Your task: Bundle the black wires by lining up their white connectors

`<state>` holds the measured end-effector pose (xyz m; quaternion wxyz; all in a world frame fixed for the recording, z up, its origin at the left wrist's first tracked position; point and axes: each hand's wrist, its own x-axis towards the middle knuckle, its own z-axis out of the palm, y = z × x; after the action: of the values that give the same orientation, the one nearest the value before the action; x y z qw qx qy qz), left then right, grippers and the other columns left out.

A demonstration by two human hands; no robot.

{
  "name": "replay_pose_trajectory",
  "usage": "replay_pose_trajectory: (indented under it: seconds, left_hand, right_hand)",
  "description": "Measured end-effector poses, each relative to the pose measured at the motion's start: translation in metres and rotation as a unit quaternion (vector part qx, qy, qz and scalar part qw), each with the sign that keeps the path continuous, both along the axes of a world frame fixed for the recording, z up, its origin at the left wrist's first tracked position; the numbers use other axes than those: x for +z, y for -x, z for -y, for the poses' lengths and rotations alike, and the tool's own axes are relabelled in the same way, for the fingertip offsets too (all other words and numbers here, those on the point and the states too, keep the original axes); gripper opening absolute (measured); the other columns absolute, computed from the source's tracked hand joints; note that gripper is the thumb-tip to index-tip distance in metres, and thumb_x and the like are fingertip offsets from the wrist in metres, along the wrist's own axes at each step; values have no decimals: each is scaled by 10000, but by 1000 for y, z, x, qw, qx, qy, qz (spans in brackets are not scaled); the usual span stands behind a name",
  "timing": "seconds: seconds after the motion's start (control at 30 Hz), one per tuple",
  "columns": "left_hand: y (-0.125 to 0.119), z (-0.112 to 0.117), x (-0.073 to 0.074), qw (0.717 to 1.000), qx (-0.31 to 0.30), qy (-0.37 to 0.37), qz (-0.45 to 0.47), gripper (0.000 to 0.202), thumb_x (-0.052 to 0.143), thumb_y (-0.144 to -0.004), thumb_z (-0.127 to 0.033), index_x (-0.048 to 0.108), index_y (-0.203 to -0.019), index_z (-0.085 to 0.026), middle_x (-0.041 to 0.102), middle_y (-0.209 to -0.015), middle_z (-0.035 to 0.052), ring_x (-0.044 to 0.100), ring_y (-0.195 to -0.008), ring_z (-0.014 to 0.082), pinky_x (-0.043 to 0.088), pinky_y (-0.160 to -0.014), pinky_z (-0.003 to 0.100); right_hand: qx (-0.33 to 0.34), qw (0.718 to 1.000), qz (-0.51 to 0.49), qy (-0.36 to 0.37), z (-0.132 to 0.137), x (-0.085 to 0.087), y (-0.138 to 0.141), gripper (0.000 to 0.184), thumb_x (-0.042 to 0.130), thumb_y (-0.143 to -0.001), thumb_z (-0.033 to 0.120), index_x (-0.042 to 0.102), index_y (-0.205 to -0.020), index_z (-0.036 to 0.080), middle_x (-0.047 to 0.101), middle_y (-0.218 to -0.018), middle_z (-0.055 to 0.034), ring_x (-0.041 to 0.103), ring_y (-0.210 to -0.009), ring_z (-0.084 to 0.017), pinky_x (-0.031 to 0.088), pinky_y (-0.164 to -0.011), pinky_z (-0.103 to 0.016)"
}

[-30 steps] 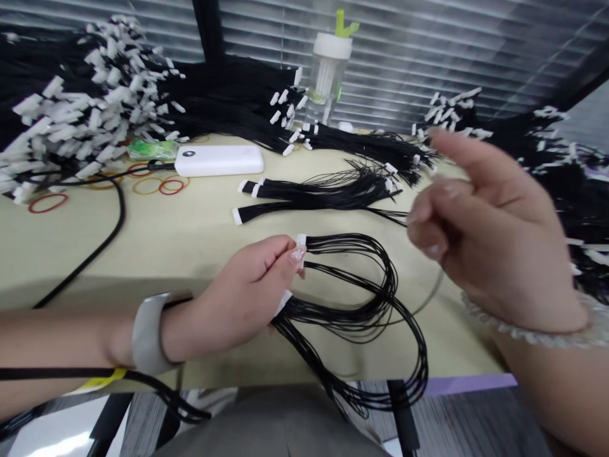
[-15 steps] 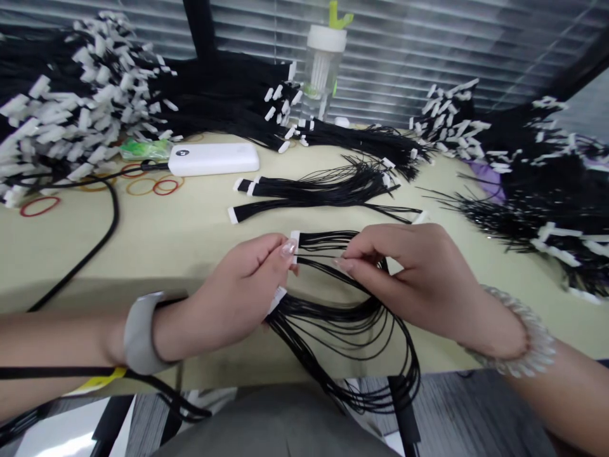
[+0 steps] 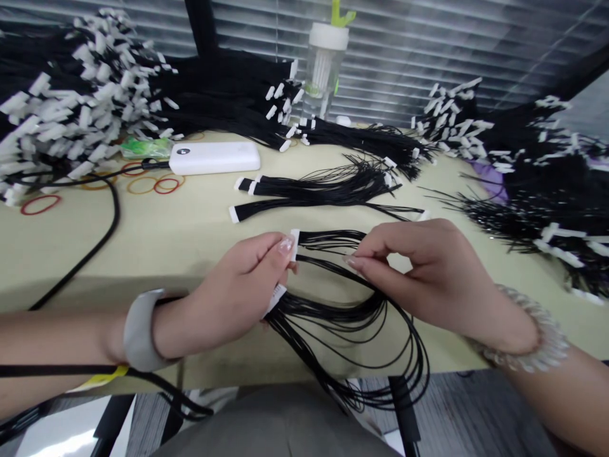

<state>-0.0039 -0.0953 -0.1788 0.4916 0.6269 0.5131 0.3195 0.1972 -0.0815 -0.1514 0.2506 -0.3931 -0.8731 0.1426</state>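
Note:
My left hand (image 3: 233, 292) pinches two white connectors of a looped black wire harness (image 3: 375, 330); one connector (image 3: 294, 244) sits at my fingertips and the other (image 3: 276, 296) lower by the palm. The wires loop down over the table's front edge. My right hand (image 3: 428, 273) pinches the upper strands of the same harness just right of the top connector. A grey watch is on my left wrist and a clear beaded bracelet on my right.
A few finished harness bundles (image 3: 314, 190) lie just beyond my hands. Large piles of black harnesses with white connectors fill the left (image 3: 71, 108), back and right (image 3: 537, 184). A white power bank (image 3: 214, 157), rubber bands (image 3: 152, 185), a black cable (image 3: 102, 235) and a bottle (image 3: 323, 63) are on the beige table (image 3: 166, 241).
My right hand came down from mid-air at the right and took hold of the harness wires by the top connector. My left hand stayed almost still.

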Motion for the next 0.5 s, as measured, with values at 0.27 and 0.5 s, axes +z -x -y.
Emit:
replay_pose_trajectory:
  seconds: [0.27,0.5]
  left_hand:
    - [-1,-1,-1,1000,-3,5,17,348,335,-861,-379,384,-585,-172,363,-457,-60,334,-395,56,290,-368,156]
    - [-1,0,0,1000,-1,8,23,344,339,-858,-374,386,-583,-173,357,-456,-60,327,-389,56,293,-358,152]
  right_hand:
    - [26,998,24,-47,0,0,-2,44,549,-720,143,581,-695,160,520,-573,43,433,-515,-19,336,-486,-144]
    - [40,996,41,-66,-1,-4,-2,56,537,-720,126,570,-689,160,516,-576,42,428,-523,-26,328,-489,-159]
